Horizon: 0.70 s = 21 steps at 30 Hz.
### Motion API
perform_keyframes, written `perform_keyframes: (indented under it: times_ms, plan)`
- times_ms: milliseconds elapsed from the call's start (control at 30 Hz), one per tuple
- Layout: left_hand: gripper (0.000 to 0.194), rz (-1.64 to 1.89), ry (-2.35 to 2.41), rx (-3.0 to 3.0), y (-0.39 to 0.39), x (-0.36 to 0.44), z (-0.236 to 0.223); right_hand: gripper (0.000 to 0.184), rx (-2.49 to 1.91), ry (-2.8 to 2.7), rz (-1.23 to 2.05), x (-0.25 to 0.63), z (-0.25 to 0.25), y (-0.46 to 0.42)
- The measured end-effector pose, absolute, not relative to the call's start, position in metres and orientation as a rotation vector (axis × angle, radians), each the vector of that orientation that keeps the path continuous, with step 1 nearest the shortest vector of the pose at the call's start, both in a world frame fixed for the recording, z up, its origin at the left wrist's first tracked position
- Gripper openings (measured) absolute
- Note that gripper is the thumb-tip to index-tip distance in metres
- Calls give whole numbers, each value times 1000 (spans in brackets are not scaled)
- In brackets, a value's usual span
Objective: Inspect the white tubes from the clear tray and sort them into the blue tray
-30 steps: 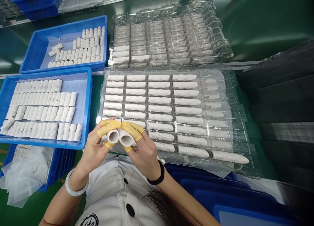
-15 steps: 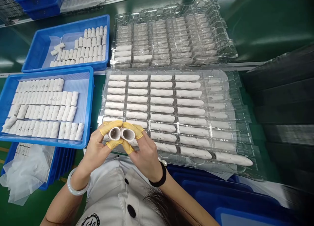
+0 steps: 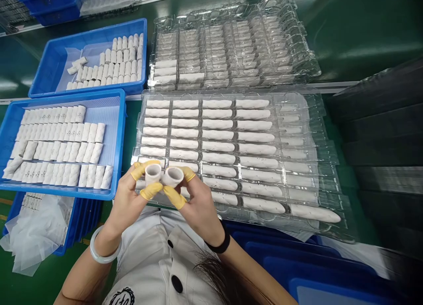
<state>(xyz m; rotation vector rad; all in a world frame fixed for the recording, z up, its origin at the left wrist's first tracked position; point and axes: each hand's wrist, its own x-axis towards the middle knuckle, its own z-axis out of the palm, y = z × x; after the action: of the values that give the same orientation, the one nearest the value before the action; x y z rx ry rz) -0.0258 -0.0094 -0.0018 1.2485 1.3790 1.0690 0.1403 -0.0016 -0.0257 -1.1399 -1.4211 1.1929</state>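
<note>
My left hand (image 3: 127, 199) and my right hand (image 3: 198, 206) are raised close together above the near edge of a clear plastic tray (image 3: 325, 164). Yellow finger cots cover the gripping fingertips. My left hand pinches one short white tube (image 3: 153, 174), and my right hand pinches another (image 3: 172, 177). The two tubes sit side by side, nearly touching, with their open ends up. Rows of long white rods (image 3: 218, 146) lie in the tray's slots, partly hidden beneath my hands.
A blue tray (image 3: 120, 142) of short white tubes stands left, with another blue tray (image 3: 143, 53) beyond it. A second clear tray (image 3: 297, 40) holds more rods. Blue crates (image 3: 313, 261) sit near right, dark stacks (image 3: 380, 133) right, and a plastic bag (image 3: 29, 234) lower left.
Both tubes have turned in my fingers, their open ends tilting further upward. My fingers have shifted around them, and my hands stay over the same spot.
</note>
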Motion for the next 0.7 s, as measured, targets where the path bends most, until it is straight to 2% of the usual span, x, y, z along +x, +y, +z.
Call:
perform_keyframes:
  times_ms: [100,200,300,433,700]
  plan:
    - [40,1042,1272,694,-4,-24,1,22,-1049,-850,1805,145,-21,5]
    - [30,1016,1083,217,1,-20,0,21,-867,-362,2132,146,-21,11]
    - [18,954,976,-33,3,-16,-4,18,-762,-85,2215,143,-24,14]
    - [21,927,942,-117,2,-15,-8,22,-695,119,2233,139,-28,13]
    - [26,944,937,-134,2,-14,-7,24,-648,123,2246,139,-31,11]
